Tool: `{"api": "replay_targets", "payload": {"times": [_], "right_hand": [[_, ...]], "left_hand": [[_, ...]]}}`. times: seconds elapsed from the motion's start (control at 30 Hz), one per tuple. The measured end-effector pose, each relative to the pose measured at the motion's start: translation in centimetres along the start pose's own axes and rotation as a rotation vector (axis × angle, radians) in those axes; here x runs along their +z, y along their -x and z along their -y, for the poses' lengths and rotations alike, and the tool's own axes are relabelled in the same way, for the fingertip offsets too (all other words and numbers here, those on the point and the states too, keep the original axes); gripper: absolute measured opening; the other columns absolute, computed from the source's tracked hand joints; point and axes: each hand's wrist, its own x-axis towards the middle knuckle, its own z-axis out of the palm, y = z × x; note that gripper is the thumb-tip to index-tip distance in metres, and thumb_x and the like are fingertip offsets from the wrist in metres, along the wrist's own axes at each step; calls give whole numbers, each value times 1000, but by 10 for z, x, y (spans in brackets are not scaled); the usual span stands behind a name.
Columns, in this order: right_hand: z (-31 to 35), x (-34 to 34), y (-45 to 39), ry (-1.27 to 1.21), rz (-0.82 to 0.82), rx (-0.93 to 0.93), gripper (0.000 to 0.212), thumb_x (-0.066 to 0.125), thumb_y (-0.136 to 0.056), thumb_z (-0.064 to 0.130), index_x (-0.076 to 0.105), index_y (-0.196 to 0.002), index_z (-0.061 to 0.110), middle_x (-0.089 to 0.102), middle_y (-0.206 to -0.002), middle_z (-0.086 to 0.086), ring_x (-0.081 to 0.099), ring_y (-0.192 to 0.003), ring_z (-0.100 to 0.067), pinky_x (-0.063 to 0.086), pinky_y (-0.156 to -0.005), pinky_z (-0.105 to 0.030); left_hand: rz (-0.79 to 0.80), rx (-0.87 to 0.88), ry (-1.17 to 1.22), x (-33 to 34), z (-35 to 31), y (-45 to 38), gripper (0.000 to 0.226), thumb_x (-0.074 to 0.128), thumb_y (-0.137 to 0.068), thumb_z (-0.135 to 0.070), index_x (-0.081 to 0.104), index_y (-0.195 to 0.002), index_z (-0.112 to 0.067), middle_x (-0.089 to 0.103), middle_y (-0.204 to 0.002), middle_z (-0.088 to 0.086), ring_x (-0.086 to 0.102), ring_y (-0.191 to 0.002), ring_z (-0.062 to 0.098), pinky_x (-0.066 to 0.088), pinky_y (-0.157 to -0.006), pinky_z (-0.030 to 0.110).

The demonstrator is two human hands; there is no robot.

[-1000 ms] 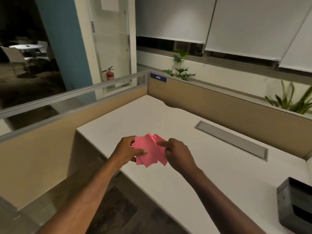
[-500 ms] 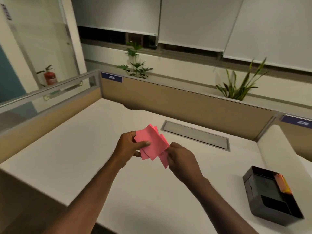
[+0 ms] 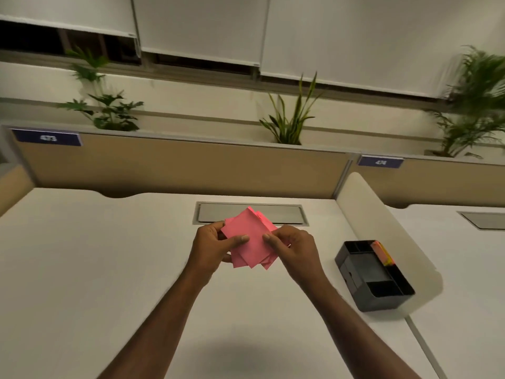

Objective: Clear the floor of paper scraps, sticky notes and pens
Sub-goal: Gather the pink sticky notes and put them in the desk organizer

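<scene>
Several pink sticky notes form a loose, fanned bunch held above the white desk. My left hand grips the bunch's left side with the thumb on top. My right hand pinches the right side. A black desk organiser stands on the desk to the right of my hands, with a small stack of pink and yellow sticky notes in its far right compartment. The floor is out of view.
A grey cable flap is set into the desk behind my hands. A tan partition closes the desk's far side, and a rounded white divider separates it from the neighbouring desk. Potted plants stand behind the partition.
My view has swung right and squared up to the desk, bringing the organiser fully into sight. My hands keep hold of the pink notes, with both thumbs now on top of the bunch.
</scene>
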Motion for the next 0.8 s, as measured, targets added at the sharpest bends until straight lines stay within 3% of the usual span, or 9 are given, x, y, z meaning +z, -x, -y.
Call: {"api": "replay_targets", "payload": {"times": [0.07,0.2,0.37,0.47,0.57,0.63,0.8], "right_hand": [[-11,-9,-6,-32,16,4,15,76,-87,22,76,-76,12,66,-66,6,60,-63,-14,46,-61,-31],[-32,-29,-16,-73,85,93,10,83,-78,18,76,-77,11,71,-69,-1,61,-63,-16,52,-63,-42],[-69,-58,-27,-36,70,193,15,86,-73,25,76,-79,16,71,-77,6,64,-71,-14,55,-68,-40],[-96,-77,-32,-27,44,243,15,85,-74,28,72,-80,24,70,-82,6,67,-75,-19,60,-66,-40],[-127,-100,-39,-63,15,293,19,85,-74,27,73,-86,18,72,-87,0,70,-72,-18,61,-56,-31],[-145,-113,-44,-91,12,310,18,85,-75,25,74,-87,17,72,-87,0,70,-66,-13,57,-51,-23],[-191,-151,-54,-159,6,291,4,73,-88,16,74,-92,14,70,-94,-2,71,-68,-12,58,-53,-22]], "left_hand": [[-27,-9,18,16,5,-9,24,86,-69,-21,71,-88,-26,78,-81,-8,75,-73,16,57,-50,30],[-164,-88,74,56,19,-22,13,83,-73,-27,73,-75,-19,75,-73,0,69,-69,23,56,-61,37],[-301,-67,35,118,28,-40,37,80,-76,-38,63,-62,-9,61,-56,-2,50,-51,13,41,-52,27],[-261,-39,-22,151,33,-50,35,74,-82,-39,60,-62,-13,58,-54,-8,47,-49,7,39,-50,25],[-165,-34,-30,178,40,-61,9,71,-87,-31,67,-85,-23,71,-74,-9,65,-69,12,53,-60,32],[-85,-27,2,191,44,-67,6,71,-87,-22,68,-93,-21,75,-78,-5,70,-73,15,58,-58,33],[-57,-39,-25,232,51,-91,5,72,-86,-14,69,-83,-15,71,-67,0,66,-64,19,53,-50,26]]}}
